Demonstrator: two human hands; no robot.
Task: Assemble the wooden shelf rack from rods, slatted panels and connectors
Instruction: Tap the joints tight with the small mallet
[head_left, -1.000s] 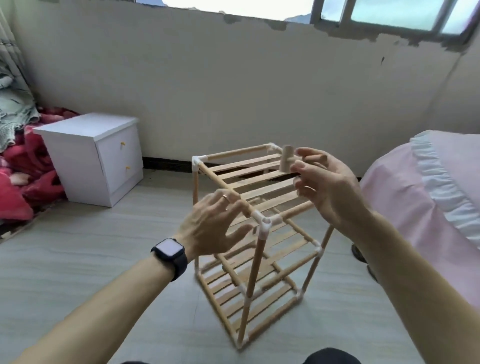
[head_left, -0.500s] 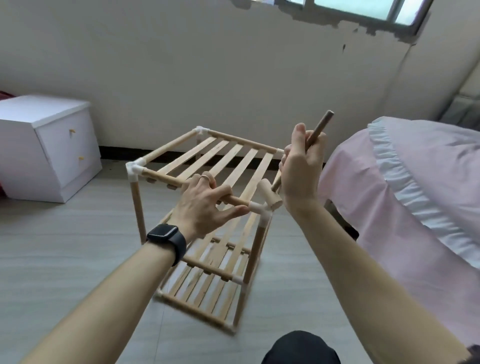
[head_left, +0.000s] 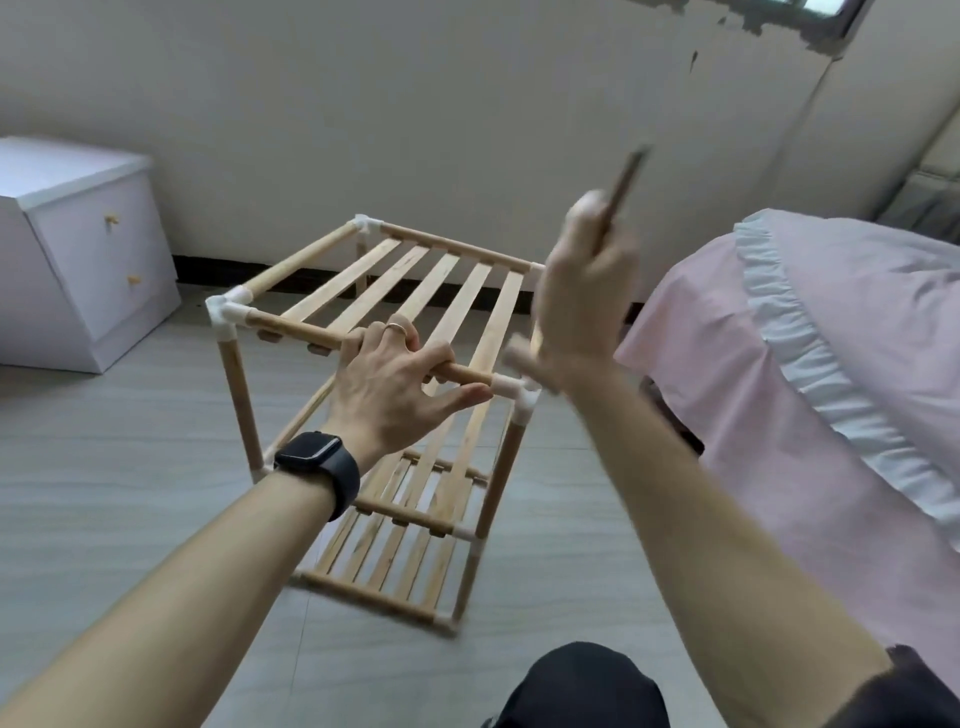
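Wooden shelf rack (head_left: 242, 405) stands upright on the grey floor (head_left: 104, 493) at the middle of the view. It has three slatted tiers, and the top tier shows five slats. Three white corner connectors (head_left: 228, 312) on the top tier are plain to see; the fourth, at one o'clock on the rack, is mostly hidden behind the right hand (head_left: 582, 291). The left hand (head_left: 395, 384) curls its fingers over the near top rod (head_left: 301, 330), with the thumb stretched toward the near-right corner. The right hand, blurred, grips one small wooden mallet (head_left: 627, 182) whose handle points to one o'clock. One white cabinet (head_left: 78, 249) with two drawers sits at ten o'clock. One pink bed cover (head_left: 779, 415) lies at three o'clock.
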